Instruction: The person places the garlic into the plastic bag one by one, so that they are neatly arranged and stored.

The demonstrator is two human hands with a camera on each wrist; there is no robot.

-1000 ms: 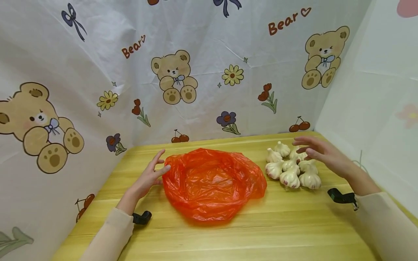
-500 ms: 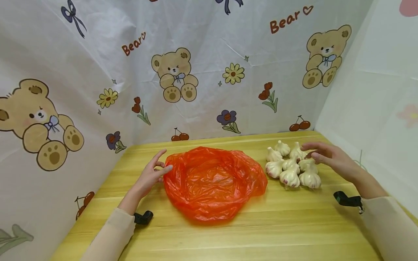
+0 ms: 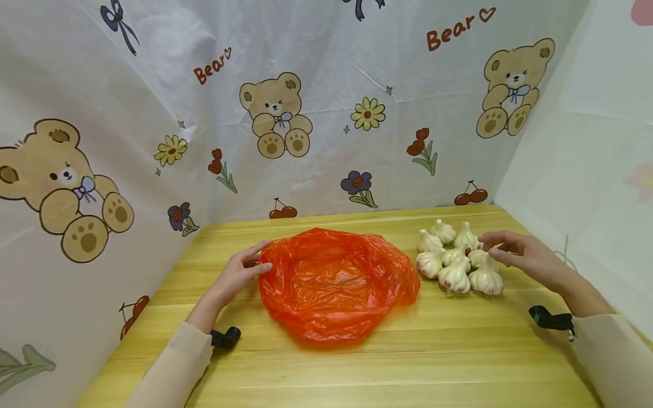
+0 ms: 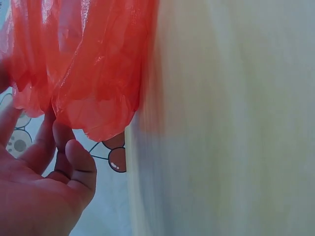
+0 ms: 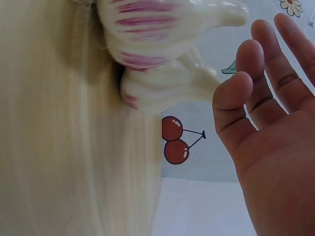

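A red translucent plastic bag (image 3: 331, 326) stands with its mouth spread wide on the wooden table (image 3: 357, 379). My left hand (image 3: 238, 276) is at the bag's left rim, thumb and index fingertip against the plastic. Seen from the left wrist, some fingers (image 4: 81, 160) curve loosely beside the bag's hanging folds, which partly hide others. To the bag's right sits a cluster of several white garlic bulbs (image 3: 455, 276) with purple streaks. My right hand (image 3: 538, 263) hovers at the cluster's right side, holding nothing. Its bent fingers are close to the bulb stems in the right wrist view.
Cloth printed with bears and flowers (image 3: 311, 113) hangs behind the table and on the left. A pale wall (image 3: 576, 170) borders the right side. Each wrist carries a small black camera mount (image 3: 225, 338).
My left index finger has come down towards the bag's rim. My right hand has shifted right and slightly lower, off the back bulbs it overlapped. The bag and garlic stay put.
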